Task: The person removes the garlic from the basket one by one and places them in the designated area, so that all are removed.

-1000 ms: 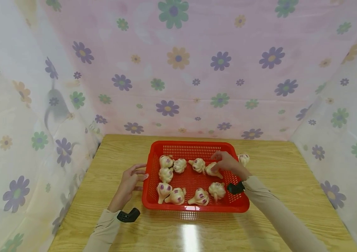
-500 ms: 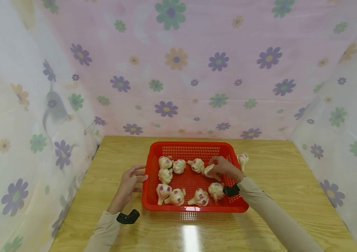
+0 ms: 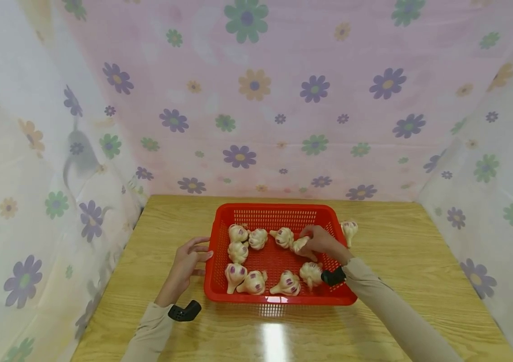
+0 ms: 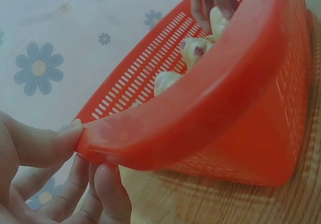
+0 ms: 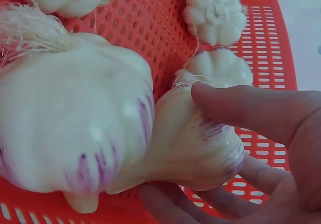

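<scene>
A red perforated plastic basket (image 3: 247,298) stands on the table with several garlic bulbs in it. My left hand (image 3: 187,259) grips its left rim; in the left wrist view the thumb lies over the rim (image 4: 200,103) and fingers curl beneath. Inside the basket's right half, my right hand (image 3: 324,242) holds a garlic bulb (image 3: 299,244). The right wrist view has the thumb across the top of this bulb (image 5: 195,128) and fingers under it. Beside it sits a larger-looking garlic bulb (image 5: 85,113) with purple streaks and roots.
One garlic bulb (image 3: 349,231) lies outside the basket, just past its right wall. More bulbs line the basket's left side (image 3: 238,252) and front (image 3: 289,283). Wooden table (image 3: 410,261) surrounds the basket, and flowered cloth (image 3: 279,125) hangs behind.
My right hand has moved slightly left and closed on the garlic bulb, which has shifted a little left. My left hand stays on the basket's rim.
</scene>
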{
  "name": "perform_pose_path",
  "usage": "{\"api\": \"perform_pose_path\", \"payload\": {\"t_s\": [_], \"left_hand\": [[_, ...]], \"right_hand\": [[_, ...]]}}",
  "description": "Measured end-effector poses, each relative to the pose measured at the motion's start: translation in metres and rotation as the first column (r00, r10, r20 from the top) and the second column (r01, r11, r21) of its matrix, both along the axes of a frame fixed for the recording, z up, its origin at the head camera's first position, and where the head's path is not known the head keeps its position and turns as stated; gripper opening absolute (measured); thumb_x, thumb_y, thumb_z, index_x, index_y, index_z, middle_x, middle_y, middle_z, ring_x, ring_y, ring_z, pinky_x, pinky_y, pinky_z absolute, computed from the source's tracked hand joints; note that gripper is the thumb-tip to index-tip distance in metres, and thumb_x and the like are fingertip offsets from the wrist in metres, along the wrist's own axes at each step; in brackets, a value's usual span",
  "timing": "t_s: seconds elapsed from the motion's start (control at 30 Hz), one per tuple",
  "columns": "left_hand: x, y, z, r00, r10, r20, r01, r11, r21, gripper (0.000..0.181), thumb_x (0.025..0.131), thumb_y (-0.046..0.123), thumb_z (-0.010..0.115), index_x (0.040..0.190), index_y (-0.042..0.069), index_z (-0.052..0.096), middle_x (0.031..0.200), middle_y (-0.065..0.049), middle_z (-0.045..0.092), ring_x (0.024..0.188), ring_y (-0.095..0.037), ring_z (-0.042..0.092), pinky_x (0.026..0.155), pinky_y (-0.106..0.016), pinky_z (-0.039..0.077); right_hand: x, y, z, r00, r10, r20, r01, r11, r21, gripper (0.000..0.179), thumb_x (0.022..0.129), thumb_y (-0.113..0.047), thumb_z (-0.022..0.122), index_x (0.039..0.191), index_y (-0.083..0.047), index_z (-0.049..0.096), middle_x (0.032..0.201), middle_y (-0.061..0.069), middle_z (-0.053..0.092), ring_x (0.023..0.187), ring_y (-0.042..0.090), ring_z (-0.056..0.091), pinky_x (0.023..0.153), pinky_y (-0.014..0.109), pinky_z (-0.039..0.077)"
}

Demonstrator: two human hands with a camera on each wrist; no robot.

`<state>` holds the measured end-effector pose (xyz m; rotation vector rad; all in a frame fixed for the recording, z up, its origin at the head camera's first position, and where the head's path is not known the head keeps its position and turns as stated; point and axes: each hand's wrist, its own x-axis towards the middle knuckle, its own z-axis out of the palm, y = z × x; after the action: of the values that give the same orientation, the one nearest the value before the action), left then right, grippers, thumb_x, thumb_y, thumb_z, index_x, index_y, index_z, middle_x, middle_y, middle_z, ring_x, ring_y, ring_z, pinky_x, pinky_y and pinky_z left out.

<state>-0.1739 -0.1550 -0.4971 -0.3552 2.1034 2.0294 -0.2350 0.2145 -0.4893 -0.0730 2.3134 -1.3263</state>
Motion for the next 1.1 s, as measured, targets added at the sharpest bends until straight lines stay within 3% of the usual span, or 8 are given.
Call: {"api": "perform_pose_path", "payload": {"t_s": [0.07,0.2,0.3,0.4,0.53,0.63,0.9,1.1], "left_hand": [[0.0,0.0,0.0,1.0,0.004,0.007,-0.004,1.0,0.003,0.046,0.082,0.012,0.069,0.126,0.012,0.058,0.108,-0.015,0.06,0.082,-0.024,0.062,0.054,-0.039,0.055],[-0.006,-0.004,-0.017,1.0,-0.016,-0.014,0.016,1.0,-0.002,0.048,0.08,0.018,0.071,0.126,0.017,0.058,0.106,-0.011,0.061,0.082,-0.024,0.063,0.054,-0.041,0.055],[-0.012,-0.009,-0.031,1.0,-0.025,0.01,0.025,1.0,-0.003,0.051,0.075,0.026,0.075,0.124,0.025,0.059,0.106,-0.006,0.062,0.084,-0.021,0.063,0.055,-0.041,0.055],[-0.01,-0.007,-0.026,1.0,-0.015,0.023,0.016,1.0,-0.014,0.051,0.076,0.025,0.075,0.125,0.023,0.059,0.107,-0.008,0.062,0.084,-0.022,0.063,0.057,-0.041,0.055],[-0.002,0.0,-0.005,1.0,0.001,0.024,0.0,1.0,-0.008,0.047,0.082,0.014,0.069,0.127,0.013,0.057,0.109,-0.014,0.06,0.081,-0.024,0.062,0.056,-0.041,0.055],[0.001,0.002,0.006,0.998,0.006,0.055,-0.006,1.0,-0.002,0.046,0.084,0.009,0.066,0.128,0.012,0.056,0.111,-0.015,0.059,0.081,-0.023,0.061,0.057,-0.039,0.055],[0.0,0.0,0.001,0.999,0.005,0.043,-0.003,1.0,-0.031,0.047,0.081,0.014,0.068,0.127,0.015,0.057,0.108,-0.011,0.062,0.084,-0.024,0.062,0.061,-0.042,0.055],[0.002,0.002,0.008,0.998,0.012,0.058,-0.011,1.0,-0.014,0.046,0.083,0.009,0.066,0.127,0.015,0.057,0.109,-0.012,0.061,0.084,-0.023,0.06,0.058,-0.04,0.055]], "right_hand": [[0.001,0.0,0.002,1.0,-0.005,-0.021,0.005,1.0,0.001,0.046,0.077,-0.001,0.072,0.118,0.006,0.051,0.06,0.019,0.055,0.06,0.054,0.045,0.066,0.052,0.051],[0.004,0.002,0.008,0.997,0.008,-0.076,-0.007,1.0,0.012,0.045,0.077,-0.005,0.073,0.116,0.007,0.053,0.083,0.019,0.061,0.066,0.045,0.053,0.07,0.049,0.051],[0.006,0.003,0.012,0.993,0.014,-0.118,-0.011,1.0,0.029,0.043,0.077,-0.008,0.075,0.113,0.006,0.055,0.1,0.02,0.059,0.074,0.036,0.055,0.073,0.048,0.05],[0.008,0.005,0.016,0.988,0.014,-0.152,-0.007,0.999,0.047,0.043,0.077,-0.011,0.076,0.112,0.004,0.056,0.11,0.019,0.055,0.082,0.03,0.053,0.075,0.047,0.05],[0.009,0.007,0.019,0.984,0.016,-0.178,-0.006,0.998,0.056,0.044,0.077,-0.015,0.077,0.113,0.001,0.057,0.117,0.018,0.055,0.091,0.029,0.054,0.077,0.045,0.05],[0.009,0.009,0.022,0.978,0.017,-0.209,-0.005,0.998,0.055,0.042,0.078,-0.017,0.077,0.112,0.0,0.058,0.116,0.016,0.056,0.095,0.028,0.053,0.076,0.041,0.05],[0.013,0.016,0.037,0.986,-0.042,-0.163,0.032,0.997,-0.063,0.048,0.082,-0.017,0.073,0.121,0.003,0.053,0.123,0.022,0.05,0.085,0.037,0.059,0.076,0.049,0.052],[0.015,0.026,0.05,0.986,-0.048,-0.157,0.036,0.996,-0.081,0.052,0.085,-0.021,0.071,0.126,0.003,0.05,0.135,0.024,0.041,0.097,0.034,0.057,0.081,0.046,0.052]]}}
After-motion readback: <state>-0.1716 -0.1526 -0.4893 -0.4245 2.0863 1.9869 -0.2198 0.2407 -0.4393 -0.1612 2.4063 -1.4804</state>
